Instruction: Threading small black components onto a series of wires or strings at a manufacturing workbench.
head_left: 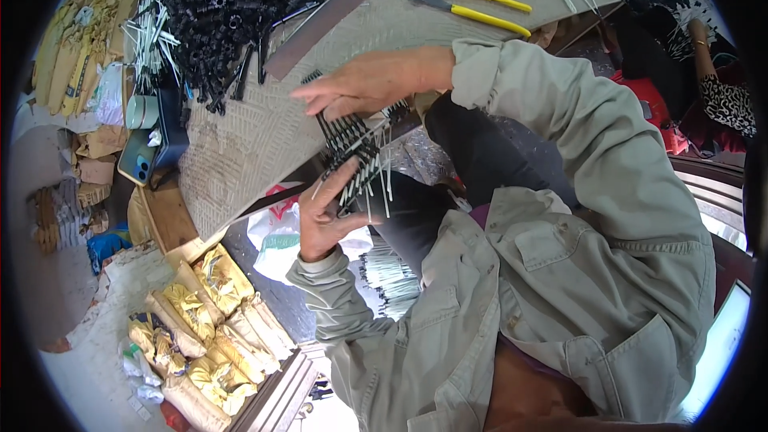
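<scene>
In front of my lap is a bundle of thin pale rods with black parts (352,138), its pale ends fanned out toward me. My left hand (324,212) grips the bundle's lower end, fingers and thumb on either side of it. Across the upper, black end lies my right hand (376,80), fingers stretched out and close together over the rods. Its palm side is hidden, so I cannot tell how firmly it touches them. The bundle is tilted, near the edge of the worktable (232,156).
A big heap of black plastic parts (216,16) covers the far left of the table. Yellow-handled pliers (472,6) lie at the back. A phone (138,162) rests by the left edge. Paper-wrapped packs (216,336) are lower left. Another person's arm (704,52) is far right.
</scene>
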Motion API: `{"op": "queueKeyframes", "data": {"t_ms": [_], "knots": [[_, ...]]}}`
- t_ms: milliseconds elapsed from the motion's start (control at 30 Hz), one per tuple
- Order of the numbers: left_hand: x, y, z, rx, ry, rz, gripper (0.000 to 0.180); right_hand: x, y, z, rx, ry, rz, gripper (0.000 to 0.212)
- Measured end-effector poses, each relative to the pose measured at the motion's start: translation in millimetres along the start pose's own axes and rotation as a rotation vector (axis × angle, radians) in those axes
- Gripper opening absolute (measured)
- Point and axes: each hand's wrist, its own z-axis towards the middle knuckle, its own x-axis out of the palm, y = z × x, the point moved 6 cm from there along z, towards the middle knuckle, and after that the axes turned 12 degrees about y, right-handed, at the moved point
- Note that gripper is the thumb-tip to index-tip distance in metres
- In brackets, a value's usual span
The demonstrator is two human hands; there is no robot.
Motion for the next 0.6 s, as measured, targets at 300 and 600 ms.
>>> {"op": "queueKeyframes", "data": {"t_ms": [300,600], "knots": [[-38,8,-45,-0.179,-0.256,0.4,0.093,-5,-5,1,0.084,-0.046,0.036,0.046],[-19,1,50,0.03,0.365,1.064,0.069,-13,4,13,0.153,-0.036,0.026,0.047]]}}
